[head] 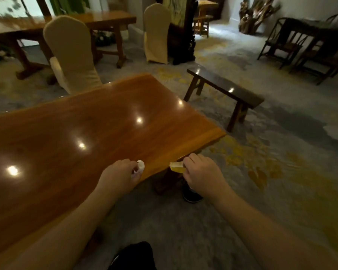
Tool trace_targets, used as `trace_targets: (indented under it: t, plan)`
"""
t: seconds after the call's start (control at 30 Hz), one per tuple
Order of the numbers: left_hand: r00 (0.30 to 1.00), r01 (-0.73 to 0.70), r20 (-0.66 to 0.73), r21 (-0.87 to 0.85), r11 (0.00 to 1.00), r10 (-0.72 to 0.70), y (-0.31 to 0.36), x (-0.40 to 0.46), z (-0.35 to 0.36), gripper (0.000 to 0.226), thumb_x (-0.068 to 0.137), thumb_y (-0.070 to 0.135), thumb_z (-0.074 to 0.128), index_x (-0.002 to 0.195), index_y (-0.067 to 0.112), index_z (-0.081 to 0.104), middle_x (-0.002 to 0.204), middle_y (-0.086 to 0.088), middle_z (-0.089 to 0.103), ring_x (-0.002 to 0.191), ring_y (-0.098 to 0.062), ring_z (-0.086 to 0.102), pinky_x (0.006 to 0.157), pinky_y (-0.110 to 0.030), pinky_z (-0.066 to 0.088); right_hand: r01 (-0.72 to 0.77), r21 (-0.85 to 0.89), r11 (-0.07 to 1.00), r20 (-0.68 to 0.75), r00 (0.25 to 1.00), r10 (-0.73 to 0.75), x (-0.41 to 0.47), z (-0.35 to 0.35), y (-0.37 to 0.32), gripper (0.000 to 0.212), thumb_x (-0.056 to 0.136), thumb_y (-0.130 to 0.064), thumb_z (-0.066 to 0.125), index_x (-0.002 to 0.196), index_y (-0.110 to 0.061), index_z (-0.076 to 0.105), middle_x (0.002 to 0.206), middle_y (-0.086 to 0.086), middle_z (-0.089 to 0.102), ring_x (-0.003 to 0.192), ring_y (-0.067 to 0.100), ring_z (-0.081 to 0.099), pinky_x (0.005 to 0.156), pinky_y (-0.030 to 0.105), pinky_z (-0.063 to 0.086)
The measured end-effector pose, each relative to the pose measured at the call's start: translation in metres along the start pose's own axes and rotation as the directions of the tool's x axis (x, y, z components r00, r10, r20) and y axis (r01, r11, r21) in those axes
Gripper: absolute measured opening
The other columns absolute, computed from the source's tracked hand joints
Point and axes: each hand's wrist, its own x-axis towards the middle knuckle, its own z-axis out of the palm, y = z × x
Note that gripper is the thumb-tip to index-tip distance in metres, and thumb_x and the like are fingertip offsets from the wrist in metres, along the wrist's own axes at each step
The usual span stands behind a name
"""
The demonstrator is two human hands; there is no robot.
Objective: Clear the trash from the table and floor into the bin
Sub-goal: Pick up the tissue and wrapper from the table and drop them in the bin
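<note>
The left grip (pixel 119 173) is pinching a white paper wad (pixel 140 166) over the bench's (pixel 86 133) near edge; the right grip (pixel 199 170) is pinching a pale scrap (pixel 176 166) just off its corner.

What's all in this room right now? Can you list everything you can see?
Table: one, glossy orange-brown, near left.
White scrap: one, in left hand.
Yellow-white scrap: one, in right hand.
Bench: one, dark wood, beyond the table.
Covered chairs: two, cream, behind the table.
Far table: one, brown, top left.
Dark chairs: several, far right.
Bin: none in view.
Left hand: closed on white scrap.
Right hand: pinching yellow-white scrap.
</note>
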Motion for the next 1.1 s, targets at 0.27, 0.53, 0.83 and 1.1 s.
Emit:
trace_targets:
  t: [0.27, 0.53, 0.83, 1.1]
  plan:
    - [0.985, -0.142, 0.094, -0.048, 0.989, 0.146, 0.106, 0.044, 0.054, 0.023, 0.092, 0.045, 0.057, 0.108, 0.030, 0.064, 0.097, 0.010, 0.060, 0.083, -0.006, 0.055, 0.072, -0.026, 0.054, -0.169, 0.068, 0.983, -0.032, 0.985, 0.171, -0.052, -0.001, 0.101, 0.007, 0.077, -0.018, 0.054, 0.081, -0.018, 0.047, 0.076, -0.001, 0.047, 0.065, 0.019, 0.047, 0.056, 0.026, 0.031]
    - [0.971, -0.168, 0.151, -0.119, 0.979, 0.185, 0.159, 0.151, 0.125, 0.020, 0.093, 0.042, 0.057, 0.102, 0.026, 0.064, 0.089, 0.008, 0.055, 0.076, -0.008, 0.052, 0.059, -0.022, 0.044, -0.292, 0.029, 0.956, 0.113, 0.951, 0.287, -0.041, 0.037, 0.202, 0.010, 0.074, -0.019, 0.062, 0.076, -0.017, 0.053, 0.074, 0.000, 0.050, 0.069, 0.023, 0.050, 0.058, 0.031, 0.032]
    - [0.913, 0.058, 0.405, -0.248, 0.967, 0.049, 0.181, 0.214, 0.210, 0.019, 0.090, 0.038, 0.062, 0.105, 0.027, 0.066, 0.098, 0.005, 0.063, 0.078, -0.011, 0.057, 0.063, -0.029, 0.048, -0.364, 0.014, 0.931, 0.290, 0.893, 0.345, -0.038, 0.108, 0.263, 0.011, 0.075, -0.020, 0.069, 0.077, -0.017, 0.058, 0.078, 0.001, 0.056, 0.076, 0.025, 0.053, 0.062, 0.036, 0.039]
    - [0.810, 0.328, 0.561, -0.193, 0.925, -0.170, 0.171, 0.253, 0.325, 0.025, 0.092, 0.038, 0.059, 0.104, 0.020, 0.072, 0.111, -0.010, 0.070, 0.102, -0.029, 0.065, 0.077, -0.035, 0.049, -0.349, 0.132, 0.928, 0.408, 0.872, 0.270, -0.034, 0.225, 0.313, 0.011, 0.075, -0.011, 0.074, 0.079, -0.007, 0.065, 0.080, 0.010, 0.059, 0.078, 0.030, 0.057, 0.063, 0.041, 0.048]
